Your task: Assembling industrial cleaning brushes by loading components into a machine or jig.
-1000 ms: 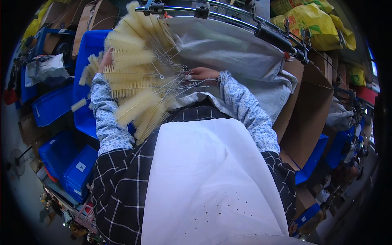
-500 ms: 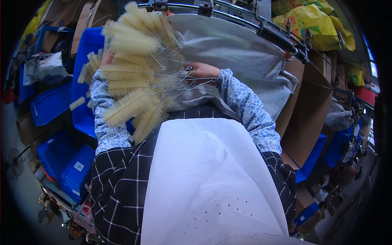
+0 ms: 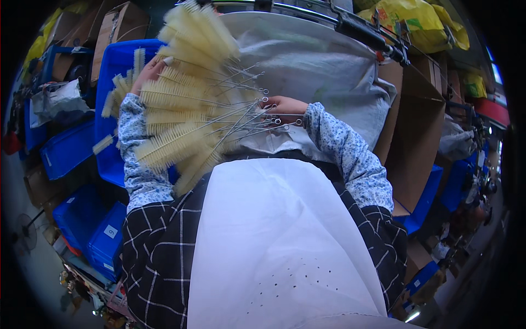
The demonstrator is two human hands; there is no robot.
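Your right hand (image 3: 288, 107), near 1 o'clock in your view, has its fingers clamped on some wire handles (image 3: 239, 112) of the pale brushes (image 3: 175, 97) fanned from 9 to 11, while your left hand (image 3: 150, 74), at 10, touches bristles, its grip unclear.

The single head view, from the left of two fisheye lenses worn side by side, looks steeply down over the wearer's front. Nearest the lens, a white cloth (image 3: 285, 230) spreads from centre to six o'clock. Farther out lie the left hand (image 3: 149, 74) at ten o'clock, the right hand (image 3: 286, 107) just past twelve, and the wire-handled brushes (image 3: 181, 93) at eleven. The wide angle takes in a cardboard box (image 3: 416, 142) near three and a distant fan (image 3: 26, 231) between eight and nine, bending edges toward its dark rim.
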